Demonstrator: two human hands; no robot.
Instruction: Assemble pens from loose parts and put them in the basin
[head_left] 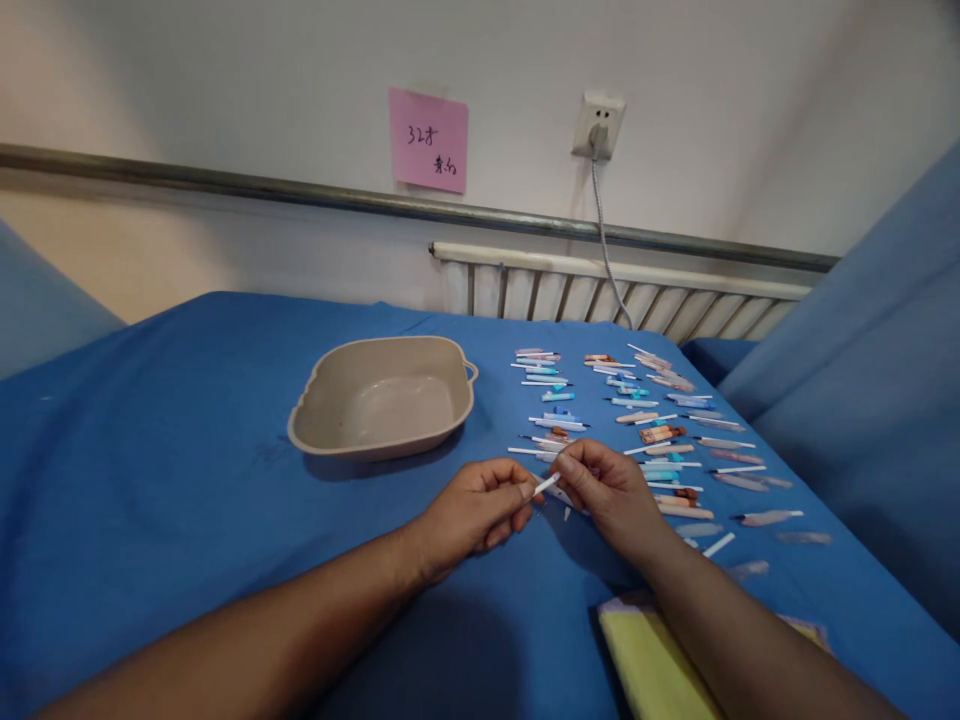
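Both my hands meet over the blue cloth (187, 480) near its front middle. My left hand (469, 512) is closed, its fingertips pinching one end of a thin white stick (547, 486). My right hand (611, 490) is closed too, pinching the other end of the same stick. Just beyond my right hand lie several small pen-like pieces in rows (645, 420), white, blue and tan, each on its side.
A shallow beige tray (315, 415) stands on the cloth to the left of the rows. A yellow pad (645, 660) lies at the front edge under my right forearm. Behind are a radiator (600, 290), a wall socket with a cable (598, 125) and a pink note (427, 140).
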